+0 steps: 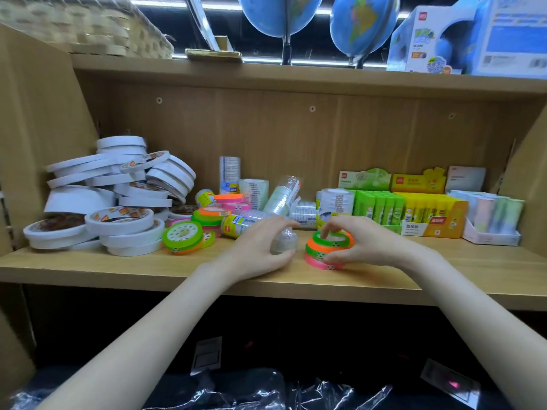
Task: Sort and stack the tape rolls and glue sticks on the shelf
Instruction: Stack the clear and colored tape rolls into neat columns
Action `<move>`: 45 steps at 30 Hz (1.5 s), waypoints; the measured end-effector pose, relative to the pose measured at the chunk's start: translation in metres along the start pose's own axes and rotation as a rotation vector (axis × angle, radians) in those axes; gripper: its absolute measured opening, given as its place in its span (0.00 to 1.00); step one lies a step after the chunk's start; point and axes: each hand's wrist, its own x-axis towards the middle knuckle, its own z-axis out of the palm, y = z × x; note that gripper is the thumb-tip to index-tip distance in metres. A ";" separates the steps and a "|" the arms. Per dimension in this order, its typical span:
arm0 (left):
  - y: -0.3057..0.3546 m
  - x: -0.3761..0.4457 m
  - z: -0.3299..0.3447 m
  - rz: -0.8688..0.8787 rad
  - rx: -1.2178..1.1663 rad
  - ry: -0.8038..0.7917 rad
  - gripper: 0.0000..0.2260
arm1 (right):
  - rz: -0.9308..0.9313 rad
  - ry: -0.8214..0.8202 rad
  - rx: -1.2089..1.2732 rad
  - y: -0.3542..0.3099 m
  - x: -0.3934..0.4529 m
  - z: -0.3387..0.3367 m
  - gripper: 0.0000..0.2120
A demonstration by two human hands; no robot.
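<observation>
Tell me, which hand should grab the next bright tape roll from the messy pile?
Probably the left hand. The loose neon rolls lie on its side, though it first has to put down the clear roll. The right hand is steadying the neon stack.

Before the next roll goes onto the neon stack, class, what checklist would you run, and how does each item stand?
1. Right hand steadies the neon stack: ok, fingers curl round it.
2. Stack straight: not ok, top rings sit offset.
3. Left hand holds a clear tape roll: ok.
4. Stack rests fully on the shelf: ok.
5. More neon rolls within reach: ok, loose to the left.
6. Glue stick boxes clear of the stack: ok.
</observation>
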 end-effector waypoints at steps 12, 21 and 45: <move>-0.054 -0.059 -0.060 -0.430 0.613 0.048 0.27 | -0.127 0.181 -0.025 -0.031 0.029 0.008 0.11; -0.061 -0.079 -0.080 -0.276 0.231 -0.010 0.32 | -0.050 -0.051 -0.131 -0.078 0.072 0.034 0.21; -0.049 -0.053 -0.081 -0.574 0.071 -0.125 0.16 | -0.297 0.243 -0.418 -0.075 0.060 0.045 0.15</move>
